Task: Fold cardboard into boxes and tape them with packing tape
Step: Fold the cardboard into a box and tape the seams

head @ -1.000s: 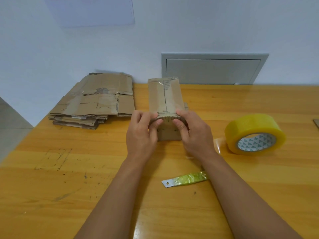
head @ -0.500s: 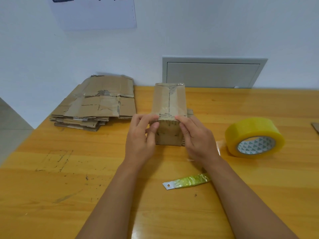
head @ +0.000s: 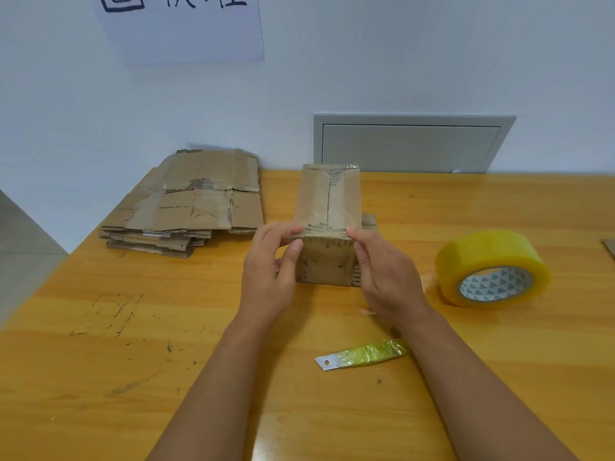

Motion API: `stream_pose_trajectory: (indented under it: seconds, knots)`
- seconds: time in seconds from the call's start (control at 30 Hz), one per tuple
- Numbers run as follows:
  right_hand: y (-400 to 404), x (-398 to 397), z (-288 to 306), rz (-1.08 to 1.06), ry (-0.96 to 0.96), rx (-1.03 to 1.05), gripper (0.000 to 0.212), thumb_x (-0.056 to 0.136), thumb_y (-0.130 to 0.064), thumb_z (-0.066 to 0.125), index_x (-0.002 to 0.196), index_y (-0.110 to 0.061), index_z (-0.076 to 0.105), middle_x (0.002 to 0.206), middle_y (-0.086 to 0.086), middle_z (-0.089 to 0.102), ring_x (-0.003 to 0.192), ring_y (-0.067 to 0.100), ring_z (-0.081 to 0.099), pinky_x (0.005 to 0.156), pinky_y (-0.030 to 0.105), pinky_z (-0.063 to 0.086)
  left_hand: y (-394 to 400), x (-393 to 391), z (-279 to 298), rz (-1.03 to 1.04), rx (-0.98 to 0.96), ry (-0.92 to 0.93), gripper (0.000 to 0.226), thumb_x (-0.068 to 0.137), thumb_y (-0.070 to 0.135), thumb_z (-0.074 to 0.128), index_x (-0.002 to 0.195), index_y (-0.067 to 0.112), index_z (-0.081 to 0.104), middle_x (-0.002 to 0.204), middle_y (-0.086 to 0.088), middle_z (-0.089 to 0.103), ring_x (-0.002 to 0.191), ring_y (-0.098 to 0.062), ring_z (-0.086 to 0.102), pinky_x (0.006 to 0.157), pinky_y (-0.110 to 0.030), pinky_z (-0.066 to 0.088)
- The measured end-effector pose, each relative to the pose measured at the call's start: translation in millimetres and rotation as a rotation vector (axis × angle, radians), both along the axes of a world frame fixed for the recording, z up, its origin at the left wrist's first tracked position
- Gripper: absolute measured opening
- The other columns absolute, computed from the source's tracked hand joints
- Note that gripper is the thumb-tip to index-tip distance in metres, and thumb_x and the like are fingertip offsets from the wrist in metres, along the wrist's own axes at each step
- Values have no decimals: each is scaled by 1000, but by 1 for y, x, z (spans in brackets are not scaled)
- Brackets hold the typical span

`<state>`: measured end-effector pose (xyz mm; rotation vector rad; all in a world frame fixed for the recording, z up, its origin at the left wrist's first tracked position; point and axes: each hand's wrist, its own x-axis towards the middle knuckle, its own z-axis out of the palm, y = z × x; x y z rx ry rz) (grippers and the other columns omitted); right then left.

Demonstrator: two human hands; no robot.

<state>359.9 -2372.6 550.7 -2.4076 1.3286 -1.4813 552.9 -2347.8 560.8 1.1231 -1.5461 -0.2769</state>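
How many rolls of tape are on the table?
1. The yellow tape roll lies on the wooden table, to the right of the box that both hands hold. No other roll shows, though one could sit outside the view.

A grey wall panel (head: 411, 146) sits behind the wooden table (head: 100, 377); a white paper sign (head: 186, 31) hangs above.

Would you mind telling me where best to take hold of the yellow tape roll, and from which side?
Probably from above, with the grip spanning the tape roll across its width, near face to far face. It stands on its edge with the core facing the person, and its top is unobstructed.
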Motion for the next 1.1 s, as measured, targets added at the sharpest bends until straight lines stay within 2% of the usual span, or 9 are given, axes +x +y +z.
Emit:
stream_pose_trajectory:
  seconds: [0.13,0.23,0.43,0.57,0.77,0.83,0.93,1.03,1.1]
  knots:
    - [6,11,3,10,47,-86,28,101,-18,42,121,-11,59,105,7,71,86,24,67,64,39,56,-2,-2,1,104,-77,21,31,93,-8,58,105,21,62,102,-4,62,100,-1,57,84,-12,44]
    - [13,12,11,52,-115,104,31,101,-37,37,131,-31,41,107,-5,67,87,13,62,68,37,53,2,-2,3,111,-84,96,30,95,-6,55,106,21,61,112,-1,59,110,2,54,83,-10,46]
    - [-1,3,30,68,-554,392,64,94,-59,41,150,-42,14,151,-13,33,133,1,44,105,49,46,5,1,2,-22,13,225,26,99,10,48,110,31,58,129,9,58,122,-17,57,96,-27,48]
    - [-17,-12,58,82,-628,548,69,101,-41,50,157,-33,10,156,-14,29,103,-26,50,109,41,44,4,0,4,-31,27,250,26,99,9,46,108,30,58,129,5,61,122,-16,58,100,-29,47]
    - [-34,-11,71,56,-459,670,55,94,-27,61,143,-38,39,128,-9,43,110,17,53,93,38,52,6,-9,7,-61,187,403,24,103,16,50,119,34,51,133,7,59,127,-6,53,105,-29,45]
    - [-32,-2,69,62,-406,684,55,94,-27,62,144,-31,39,140,-8,33,111,13,51,89,31,53,7,-14,9,-43,246,411,32,101,14,53,125,34,45,133,14,57,124,4,51,102,-22,46]
    - [-36,10,61,1,-475,791,76,93,-39,63,154,-30,19,158,-8,25,128,17,45,106,44,45,6,-18,8,17,281,379,43,96,34,59,134,35,40,123,19,57,114,5,53,90,-18,44]
    - [-37,15,57,-49,-514,941,71,91,-52,60,150,-21,32,144,0,48,122,19,52,102,45,48,5,-19,12,25,346,351,57,86,52,57,139,44,35,121,16,51,102,11,52,77,-11,47]
    - [-27,17,57,-131,-429,830,66,90,-58,58,141,-21,41,126,-3,56,110,16,55,93,40,51,4,-21,15,35,352,276,53,92,45,59,140,49,35,119,18,46,95,13,52,71,-8,48]
